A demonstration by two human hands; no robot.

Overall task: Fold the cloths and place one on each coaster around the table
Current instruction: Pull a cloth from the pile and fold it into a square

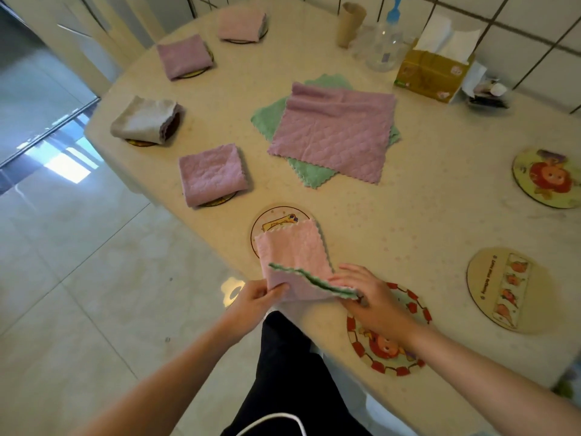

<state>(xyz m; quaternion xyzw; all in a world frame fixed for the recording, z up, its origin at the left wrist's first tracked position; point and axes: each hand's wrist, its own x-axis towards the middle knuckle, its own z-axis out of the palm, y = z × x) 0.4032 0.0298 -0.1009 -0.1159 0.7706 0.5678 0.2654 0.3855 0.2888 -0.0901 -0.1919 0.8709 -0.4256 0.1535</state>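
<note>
A pink cloth with a green underside point(292, 256) lies half folded across a round coaster point(276, 218) at the table's near edge. My left hand point(257, 297) pinches its near left corner. My right hand point(367, 294) holds its near right edge, where the green side turns up. A flat pink cloth point(333, 130) rests on a green cloth point(270, 118) at mid-table. Folded cloths sit on coasters along the left edge: pink point(210, 174), grey point(144, 119), pink point(184, 56), pink point(240, 23). Bare coasters lie under my right wrist point(390, 360), to the right point(503, 291) and far right point(547, 177).
At the back of the table point(408, 215) stand a tissue box point(430, 73), a clear plastic bottle point(383, 42), a cardboard tube point(350, 23) and a small cluttered holder point(487, 92). A tiled wall runs behind them. Tiled floor point(94, 278) lies left of the table.
</note>
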